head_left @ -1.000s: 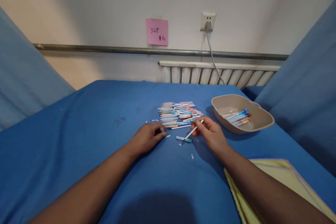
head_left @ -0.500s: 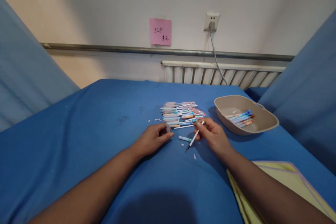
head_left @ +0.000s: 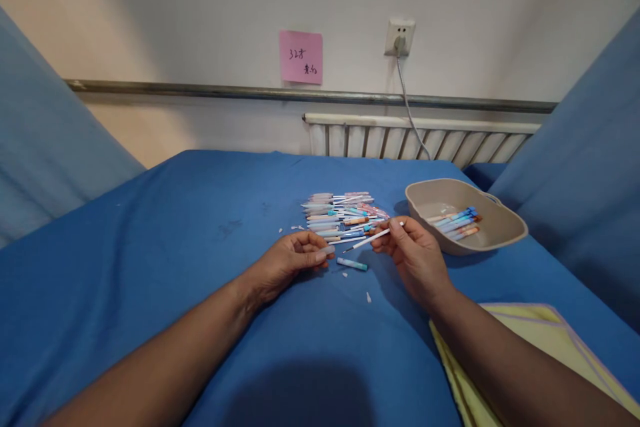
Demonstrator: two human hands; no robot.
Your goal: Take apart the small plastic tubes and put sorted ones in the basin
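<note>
My right hand point(head_left: 411, 248) pinches a thin white pen refill point(head_left: 373, 238) near its rear end, the dark tip pointing left and slightly down. My left hand point(head_left: 294, 257) is closed on a short, translucent pen barrel point(head_left: 327, 249), mostly hidden by the fingers, its open end facing the refill. The two parts are apart. On the blue sheet just below lies a blue-green pen barrel piece point(head_left: 352, 264). Behind both hands is a pile of pen parts point(head_left: 340, 210): barrels, caps and white refills side by side.
A beige basket point(head_left: 515, 235) with several assembled-looking pens point(head_left: 457, 223) stands at the right. Small white tips point(head_left: 369, 297) lie scattered on the blue sheet point(head_left: 165, 267). A folded yellow cloth point(head_left: 530, 340) sits under my right forearm. A radiator point(head_left: 370, 140) runs along the wall behind.
My right hand has swung the refill from steep to nearly level, its tip now toward the left hand. The left hand has turned the barrel piece to face right.
</note>
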